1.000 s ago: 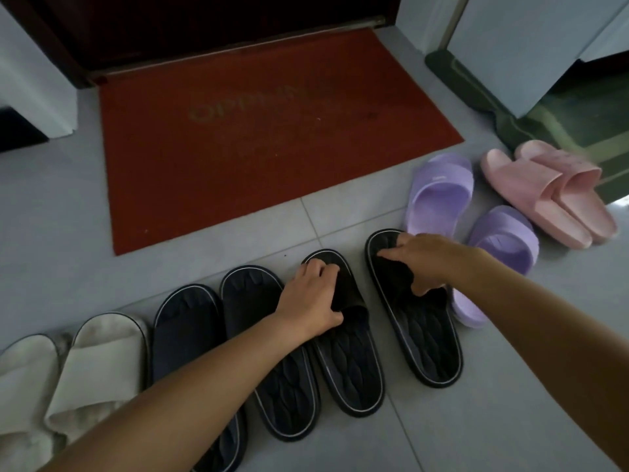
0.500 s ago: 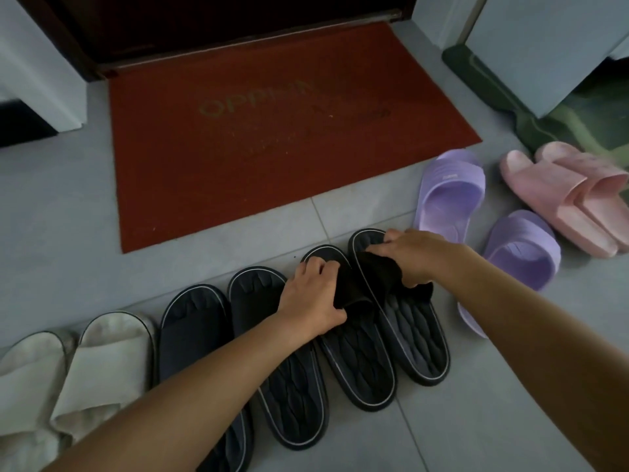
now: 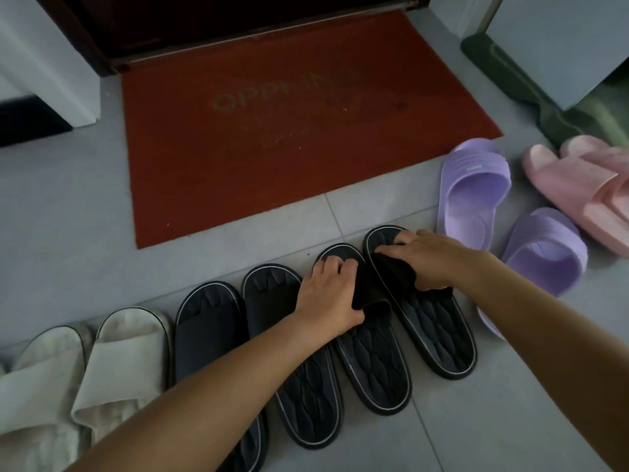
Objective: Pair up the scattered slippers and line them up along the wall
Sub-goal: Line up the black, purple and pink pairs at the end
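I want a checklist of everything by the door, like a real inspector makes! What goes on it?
Surface: grey tiled floor with a red doormat on it.
Job's things: cream pair and first dark pair lined up at the left; third dark slipper and fourth dark slipper side by side; purple slippers apart and staggered; pink pair angled at the right.
Clutter: nothing seen.
Hands: left hand grips the third dark slipper's strap; right hand grips the fourth dark slipper's strap.
Cables: nothing seen.
Surroundings: dark door beyond the doormat; green mat at the far right.
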`<move>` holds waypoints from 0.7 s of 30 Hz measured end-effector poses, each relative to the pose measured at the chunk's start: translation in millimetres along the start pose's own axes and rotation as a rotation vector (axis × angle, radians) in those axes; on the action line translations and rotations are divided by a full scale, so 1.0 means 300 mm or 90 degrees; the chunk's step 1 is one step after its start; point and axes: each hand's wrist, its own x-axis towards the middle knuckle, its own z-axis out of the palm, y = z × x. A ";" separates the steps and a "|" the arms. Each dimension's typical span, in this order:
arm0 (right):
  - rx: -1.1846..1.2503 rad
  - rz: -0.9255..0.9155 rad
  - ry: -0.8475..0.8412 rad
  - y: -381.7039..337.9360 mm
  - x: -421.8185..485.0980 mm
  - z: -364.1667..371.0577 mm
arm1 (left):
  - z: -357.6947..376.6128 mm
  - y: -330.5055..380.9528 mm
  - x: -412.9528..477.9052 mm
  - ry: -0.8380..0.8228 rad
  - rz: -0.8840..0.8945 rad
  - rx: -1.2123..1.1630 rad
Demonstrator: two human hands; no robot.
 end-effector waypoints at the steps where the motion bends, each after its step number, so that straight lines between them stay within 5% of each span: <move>1: 0.003 0.002 -0.009 -0.002 -0.001 0.002 | 0.001 -0.001 0.000 0.001 0.000 -0.004; 12: -0.062 0.026 0.055 -0.060 -0.040 0.027 | -0.021 -0.039 -0.015 -0.064 -0.012 -0.075; 21: -0.074 -0.021 0.092 -0.151 -0.124 0.028 | -0.160 -0.225 -0.128 -0.195 -0.045 0.107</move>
